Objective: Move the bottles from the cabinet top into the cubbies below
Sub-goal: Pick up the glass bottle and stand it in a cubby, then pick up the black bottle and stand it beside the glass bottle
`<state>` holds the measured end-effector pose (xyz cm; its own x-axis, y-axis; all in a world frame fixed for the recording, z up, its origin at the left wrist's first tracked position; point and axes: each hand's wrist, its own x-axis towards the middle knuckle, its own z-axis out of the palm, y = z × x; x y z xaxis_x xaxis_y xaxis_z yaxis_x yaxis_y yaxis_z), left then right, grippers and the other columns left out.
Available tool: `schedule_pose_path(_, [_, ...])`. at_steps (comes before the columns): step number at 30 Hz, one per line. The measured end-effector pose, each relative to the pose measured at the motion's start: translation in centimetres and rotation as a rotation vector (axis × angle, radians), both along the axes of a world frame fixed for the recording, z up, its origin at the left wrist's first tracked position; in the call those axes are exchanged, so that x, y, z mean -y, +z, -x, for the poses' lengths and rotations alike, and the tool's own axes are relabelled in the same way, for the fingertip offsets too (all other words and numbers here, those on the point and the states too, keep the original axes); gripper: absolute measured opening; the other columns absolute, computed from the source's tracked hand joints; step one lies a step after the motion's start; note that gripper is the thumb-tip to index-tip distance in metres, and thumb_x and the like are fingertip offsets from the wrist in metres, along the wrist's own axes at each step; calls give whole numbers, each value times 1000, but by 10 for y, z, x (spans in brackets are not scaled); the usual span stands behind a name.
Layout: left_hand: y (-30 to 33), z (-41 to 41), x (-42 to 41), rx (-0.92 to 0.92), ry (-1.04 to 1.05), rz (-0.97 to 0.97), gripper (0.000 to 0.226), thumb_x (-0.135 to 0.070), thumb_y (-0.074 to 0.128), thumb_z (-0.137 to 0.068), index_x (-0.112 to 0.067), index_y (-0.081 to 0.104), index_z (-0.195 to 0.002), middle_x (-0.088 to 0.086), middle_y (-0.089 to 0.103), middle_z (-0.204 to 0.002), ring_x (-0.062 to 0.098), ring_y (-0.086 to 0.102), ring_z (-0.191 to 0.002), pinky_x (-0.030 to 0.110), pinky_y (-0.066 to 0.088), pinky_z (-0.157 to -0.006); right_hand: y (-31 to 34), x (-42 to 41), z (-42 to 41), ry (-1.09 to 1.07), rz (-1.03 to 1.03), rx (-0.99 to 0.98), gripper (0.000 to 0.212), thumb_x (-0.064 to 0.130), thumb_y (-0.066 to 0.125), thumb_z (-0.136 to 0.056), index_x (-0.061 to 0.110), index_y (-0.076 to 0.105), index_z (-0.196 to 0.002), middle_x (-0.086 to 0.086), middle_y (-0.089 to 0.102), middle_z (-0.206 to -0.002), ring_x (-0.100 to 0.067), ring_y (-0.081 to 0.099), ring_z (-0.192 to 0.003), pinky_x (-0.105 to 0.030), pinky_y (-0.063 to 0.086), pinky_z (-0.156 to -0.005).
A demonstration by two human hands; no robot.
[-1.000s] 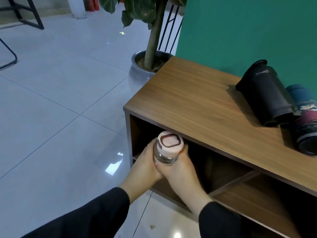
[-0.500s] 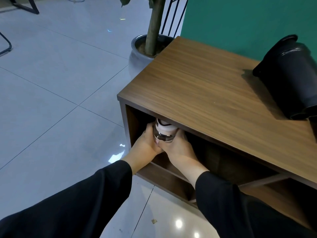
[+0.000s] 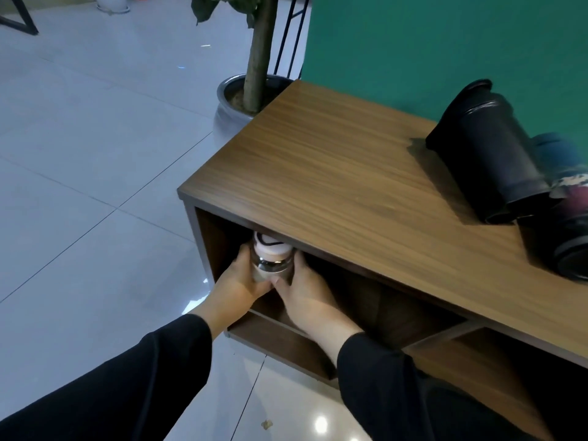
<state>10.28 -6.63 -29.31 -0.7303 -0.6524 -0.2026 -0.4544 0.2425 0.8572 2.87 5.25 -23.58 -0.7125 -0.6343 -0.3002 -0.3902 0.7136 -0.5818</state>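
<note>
Under the front lip of the cabinet top [image 3: 366, 192], at its left end, a small clear bottle [image 3: 271, 261] with a pale pink cap is held upright inside the mouth of the leftmost cubby [image 3: 222, 249]. It is clasped from both sides: the left hand [image 3: 237, 283] is wrapped against its left wall and the right hand [image 3: 305, 291] is closed against its right. A second ago the bottle was held in front of the cabinet edge with its cap fully seen; now the cap is partly hidden beneath the top. Whether its base is set down cannot be told. Well to the right on the cabinet top, a black bottle [image 3: 490, 154] and a teal bottle [image 3: 569, 192] remain to be moved.
</note>
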Motion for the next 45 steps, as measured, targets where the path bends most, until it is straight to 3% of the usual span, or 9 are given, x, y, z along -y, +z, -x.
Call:
schedule_pose_path(6, [-4, -30, -29, -93, 194, 106, 72, -33, 75, -88, -29, 39, -151, -1, 64, -139, 19, 63, -125, 42, 51, -105, 72, -84, -56, 229, 271, -133, 26, 40, 49, -98, 30, 69, -112, 8, 73, -101, -5, 66, -93, -24, 51, -83])
schedule_pose_path(10, [25, -61, -79, -353, 27, 478, 42, -53, 45, -101, -20, 69, -91, -14, 62, -85, -5, 54, -77, 16, 46, -71, 145, -134, -56, 252, 636, -463, 36, 39, 54, -96, 19, 69, -69, 8, 64, -68, -6, 60, -63, -23, 48, -60])
schedule_pose_path(16, [147, -37, -128, -846, -363, 685, 32, -27, 45, -105, -11, 70, -91, 3, 66, -82, 11, 58, -76, 16, 44, -75, 232, -141, 50, -123, 510, -728, 31, 35, 60, -93, 20, 62, -120, 1, 60, -116, -12, 56, -109, -30, 47, -95])
schedule_pose_path(20, [208, 0, -138, -694, -320, 483, 29, -30, 48, -102, -17, 68, -119, -8, 70, -106, -1, 64, -101, 12, 48, -88, 243, -122, 117, -268, 89, -611, 74, 52, 62, -87, 14, 40, -147, -11, 48, -148, -33, 46, -133, -46, 41, -103])
schedule_pose_path(23, [235, 33, -137, -473, -156, 84, 38, -39, 50, -101, -34, 53, -139, -19, 62, -124, -7, 58, -112, 7, 46, -88, 247, -110, 140, -317, -59, -443, 71, 54, 66, -84, 3, 51, -131, -21, 60, -129, -38, 57, -108, -38, 42, -78])
schedule_pose_path(27, [238, 84, -128, -371, -99, -279, 53, -47, 46, -102, -27, 41, -151, -4, 59, -136, 17, 58, -126, 38, 48, -108, 239, -105, 154, -310, -91, -258, 75, 57, 73, -78, 1, 53, -124, -16, 61, -107, -34, 58, -88, -36, 44, -71])
schedule_pose_path(30, [237, 100, -129, -312, -110, -494, 57, -46, 46, -103, -20, 38, -153, 8, 57, -138, 22, 61, -123, 33, 50, -102, 229, -102, 156, -366, 65, -218, 80, 54, 77, -71, 6, 49, -128, -15, 62, -117, -35, 62, -96, -40, 52, -78])
schedule_pose_path(38, [277, 41, -144, -563, -106, -497, 51, -56, 58, -93, -26, 58, -134, 3, 77, -118, 18, 75, -104, 36, 59, -80, 238, -126, 31, -14, 794, -130, 57, 29, 69, -88, 38, 35, -133, 23, 58, -112, 8, 62, -95, -4, 48, -68])
schedule_pose_path(45, [237, -84, -178, -507, -184, -319, 56, -35, 82, -51, -58, 65, -100, -20, 78, -102, -3, 74, -95, 13, 56, -73, 188, -196, -65, 166, 785, 290, 89, 0, 72, -83, 41, 28, -149, 22, 59, -137, 3, 51, -130, -18, 44, -103])
